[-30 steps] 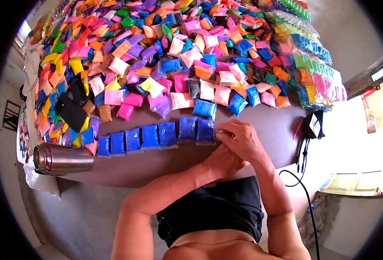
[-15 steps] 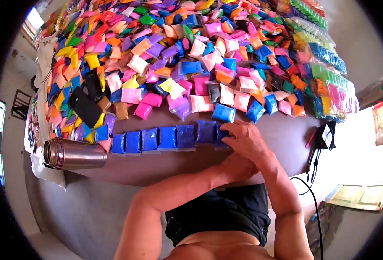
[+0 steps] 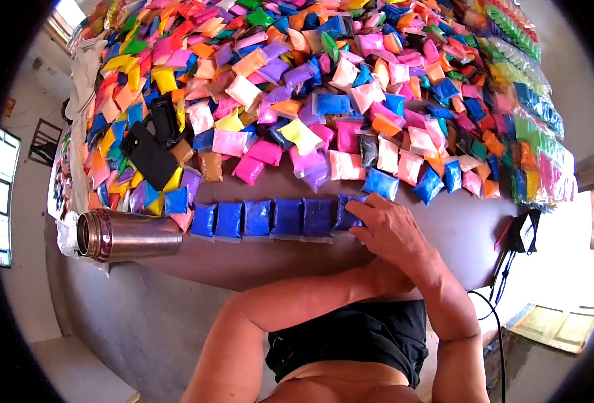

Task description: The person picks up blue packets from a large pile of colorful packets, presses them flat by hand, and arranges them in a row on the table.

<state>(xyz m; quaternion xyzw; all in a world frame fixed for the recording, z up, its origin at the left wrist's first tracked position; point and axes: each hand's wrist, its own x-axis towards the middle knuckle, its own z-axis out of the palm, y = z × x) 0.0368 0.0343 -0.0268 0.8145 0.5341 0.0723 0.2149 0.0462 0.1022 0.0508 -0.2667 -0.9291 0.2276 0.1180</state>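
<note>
Several small dark-blue filled plastic packets [image 3: 256, 218] lie side by side in a row along the near side of the table. My right hand [image 3: 396, 232] reaches over the right end of this row, thumb and fingers closed on the right edge of the last blue packet [image 3: 349, 212], which still rests on the table. My left hand [image 3: 389, 277] lies beneath my right wrist at the table edge. Its fingers are mostly hidden, and so is anything in them.
A large heap of many-coloured packets [image 3: 297, 138] covers the back of the table. An uncapped steel flask [image 3: 135, 235] lies at the row's left end. A black phone [image 3: 149, 158] rests on the heap. Strips of clear bags [image 3: 542, 148] stack at right, near a black strapped item [image 3: 524, 232].
My view has shifted, so the scene sits further right. My right hand has moved left along the row by about one packet; the packet formerly under its fingers is no longer visible.
</note>
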